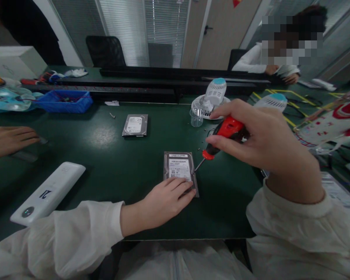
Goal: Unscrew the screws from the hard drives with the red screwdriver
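A hard drive (177, 161) lies label up on the dark green table in front of me. Across its lower part rests my left hand (169, 200), fingers laid flat and slightly apart, the thumb hidden. My right hand (259, 140) is closed around the red and black handle of a screwdriver (224, 132). The screwdriver slants down to the left, and its tip meets the drive's right edge. Farther back, a second hard drive (135, 125) lies by itself. Several tiny dark pieces, probably screws, are scattered right of the first drive, near a clear plastic cup (196, 118).
A white power bank (49, 192) lies at the left, with another person's hand (13, 140) beyond it. Behind are a blue tray (65, 102) with cables and a white fan (214, 97). A patterned bag (332, 120) stands right; a person (256, 58) sits across the table.
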`<state>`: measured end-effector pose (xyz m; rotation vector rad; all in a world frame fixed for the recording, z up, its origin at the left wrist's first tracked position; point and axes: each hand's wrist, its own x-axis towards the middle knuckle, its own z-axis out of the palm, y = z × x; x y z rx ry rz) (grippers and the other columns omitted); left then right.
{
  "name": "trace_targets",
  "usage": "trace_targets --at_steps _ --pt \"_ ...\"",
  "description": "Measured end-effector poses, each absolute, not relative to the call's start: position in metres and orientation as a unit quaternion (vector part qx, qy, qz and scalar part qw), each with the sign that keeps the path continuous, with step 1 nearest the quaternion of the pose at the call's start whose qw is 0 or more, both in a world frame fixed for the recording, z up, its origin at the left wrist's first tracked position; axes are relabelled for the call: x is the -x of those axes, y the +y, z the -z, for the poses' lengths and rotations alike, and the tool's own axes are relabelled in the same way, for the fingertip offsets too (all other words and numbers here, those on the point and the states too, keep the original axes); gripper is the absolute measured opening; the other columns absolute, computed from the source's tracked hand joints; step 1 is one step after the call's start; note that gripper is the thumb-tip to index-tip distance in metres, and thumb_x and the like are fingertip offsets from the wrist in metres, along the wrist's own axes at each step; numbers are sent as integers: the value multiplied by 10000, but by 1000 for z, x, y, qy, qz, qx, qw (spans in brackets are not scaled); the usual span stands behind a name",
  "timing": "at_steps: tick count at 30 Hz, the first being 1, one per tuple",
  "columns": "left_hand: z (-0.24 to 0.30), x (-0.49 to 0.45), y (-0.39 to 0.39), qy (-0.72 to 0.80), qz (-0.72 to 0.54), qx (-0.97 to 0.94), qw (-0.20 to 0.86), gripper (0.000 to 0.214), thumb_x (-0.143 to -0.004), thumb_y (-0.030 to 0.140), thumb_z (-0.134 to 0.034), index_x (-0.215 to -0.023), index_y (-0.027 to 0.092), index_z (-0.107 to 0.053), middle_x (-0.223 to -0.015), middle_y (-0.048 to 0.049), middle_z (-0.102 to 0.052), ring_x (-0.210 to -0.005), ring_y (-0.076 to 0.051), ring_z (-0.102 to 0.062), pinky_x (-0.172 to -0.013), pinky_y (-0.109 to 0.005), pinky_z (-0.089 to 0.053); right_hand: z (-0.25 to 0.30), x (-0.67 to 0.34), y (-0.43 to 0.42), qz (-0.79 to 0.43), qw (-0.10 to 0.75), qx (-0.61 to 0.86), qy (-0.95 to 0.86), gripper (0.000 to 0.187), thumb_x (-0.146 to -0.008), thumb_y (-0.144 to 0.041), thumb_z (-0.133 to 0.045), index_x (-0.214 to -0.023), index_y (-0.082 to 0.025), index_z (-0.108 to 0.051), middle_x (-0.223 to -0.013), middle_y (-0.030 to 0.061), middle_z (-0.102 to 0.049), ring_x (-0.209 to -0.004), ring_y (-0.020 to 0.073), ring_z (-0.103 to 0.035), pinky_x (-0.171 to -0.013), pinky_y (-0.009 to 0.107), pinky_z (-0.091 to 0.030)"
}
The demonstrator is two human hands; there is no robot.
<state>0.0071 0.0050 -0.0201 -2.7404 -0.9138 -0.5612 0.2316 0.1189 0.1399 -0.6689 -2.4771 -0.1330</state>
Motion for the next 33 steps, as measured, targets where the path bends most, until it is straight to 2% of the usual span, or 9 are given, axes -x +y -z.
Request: trace_targets --at_steps 2,6,9,13,16,19,25,31,33 --pt "20 -7 5 -311 182 928 96 351 -1067 144 -525 -1392 113 -654 -1360 -151 -722 -1292 -263 -651 -1106 -400 -538 -140 -232 120 48 277 256 -925 332 -1025 -517 -585 -1160 -218 -633 -903 57 -698 -747 229 -638 -659 357 -435" --pt "20 -7 5 -308 183 929 95 346 -1063 139 -525 -1380 109 -660 -1354 -151 -726 -1282 -261 -660 -1103 -395 -541 -145 -234 121 -28 269 169 -948 304 -1022 -331 -467 -1261 -193 -596 -1201 143 -681 -1040 278 -681 -870 419 -524" --pt "21 -7 5 -309 179 929 101 348 -1062 136 -527 -1382 113 -660 -1352 -156 -726 -1289 -262 -658 -1104 -400 -542 -145 -234 119 -42 280 173 -943 253 -1014 -326 -545 -1225 -210 -621 -1040 84 -702 -850 229 -681 -755 371 -502" --pt "22 -8 5 -310 176 929 102 352 -1064 142 -528 -1390 116 -658 -1355 -158 -726 -1294 -265 -656 -1098 -406 -546 -143 -233 117 35 292 225 -929 311 -998 -501 -668 -1098 -206 -667 -766 15 -638 -656 193 -598 -628 341 -393" --pt "21 -7 5 -311 185 927 100 338 -1069 146 -521 -1372 112 -667 -1344 -151 -731 -1269 -265 -666 -1080 -399 -554 -144 -235 119 19 279 194 -940 313 -1048 -442 -538 -1126 -161 -649 -889 78 -691 -774 225 -648 -670 356 -421" --pt "21 -7 5 -310 190 926 101 332 -1070 143 -524 -1367 109 -668 -1347 -148 -729 -1273 -263 -661 -1085 -393 -547 -146 -235 121 -56 266 139 -952 285 -989 -315 -524 -1225 -174 -599 -1109 120 -714 -911 241 -684 -750 368 -490" --pt "19 -8 6 -307 183 928 102 324 -1074 163 -527 -1354 111 -681 -1344 -148 -732 -1276 -263 -661 -1089 -393 -545 -142 -231 120 5 287 212 -934 296 -991 -500 -663 -1123 -235 -641 -803 9 -674 -642 182 -592 -617 328 -415" --pt "19 -7 5 -305 186 928 104 325 -1074 161 -527 -1354 110 -684 -1351 -146 -731 -1272 -267 -663 -1084 -395 -552 -145 -233 120 -56 263 188 -945 306 -1022 -383 -512 -1285 -249 -593 -1157 83 -730 -911 244 -712 -792 385 -541" --pt "19 -8 5 -305 186 928 104 324 -1073 153 -524 -1353 110 -682 -1347 -145 -730 -1269 -264 -663 -1088 -392 -549 -144 -234 119 -69 267 185 -943 294 -1017 -393 -542 -1270 -258 -608 -1112 71 -736 -892 242 -712 -789 385 -549"
